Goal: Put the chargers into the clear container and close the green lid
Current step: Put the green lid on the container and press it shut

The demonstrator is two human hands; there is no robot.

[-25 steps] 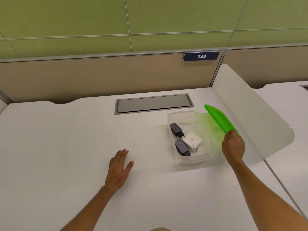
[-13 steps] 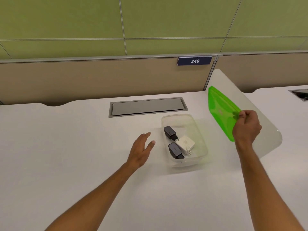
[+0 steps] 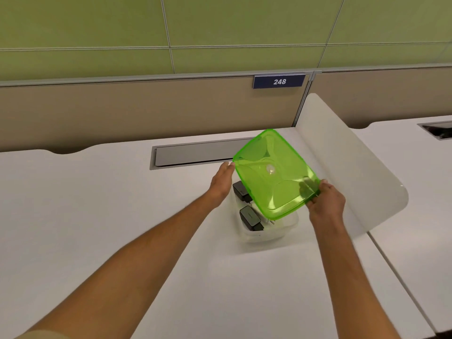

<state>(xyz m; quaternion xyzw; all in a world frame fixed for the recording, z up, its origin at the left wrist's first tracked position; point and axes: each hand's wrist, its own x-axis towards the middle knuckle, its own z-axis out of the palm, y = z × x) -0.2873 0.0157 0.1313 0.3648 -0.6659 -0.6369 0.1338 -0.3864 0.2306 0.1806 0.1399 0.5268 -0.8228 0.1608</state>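
Translucent green rectangular lid (image 3: 274,174) hangs tilted over the clear plastic container (image 3: 281,228), long axis skewed to it. Right hand (image 3: 326,204) pinches its near-right corner; open left hand (image 3: 221,183) touches its left edge.

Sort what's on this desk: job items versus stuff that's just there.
Job:
lid, held by right hand, left hand at its edge
container
black chargers

Just there:
cable hatch
248 sign
divider

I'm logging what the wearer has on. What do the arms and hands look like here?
Both forearms are bare: no sleeves, watch or gloves show. The left hand and right hand wear no visible rings. A bit of beige fabric shows at the lower left edge.
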